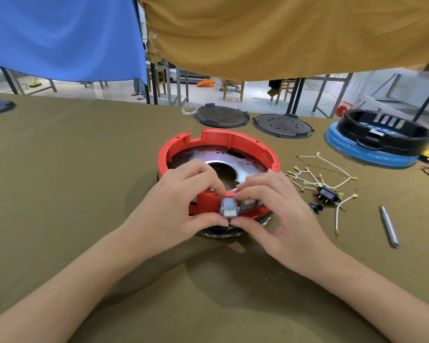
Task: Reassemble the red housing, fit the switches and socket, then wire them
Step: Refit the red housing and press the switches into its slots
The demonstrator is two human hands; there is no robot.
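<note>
A: How is the switch (229, 206) held?

B: It is pinched from both sides: left hand (181, 206) and right hand (274, 209) have index fingers curled over the housing (218, 144) rim and thumbs pressed together just beneath the switch.

A: Where is it seated?

B: In a cutout in the near wall of the housing, apparently only part way in. A second switch (247, 204) is seen just right of it.

A: What should be minded?

B: It should be kept square and pushed evenly, with the rim braced, until the clips catch. The socket (328, 195) and wires (315, 174) are left on the table (60, 169), right of the housing.
</note>
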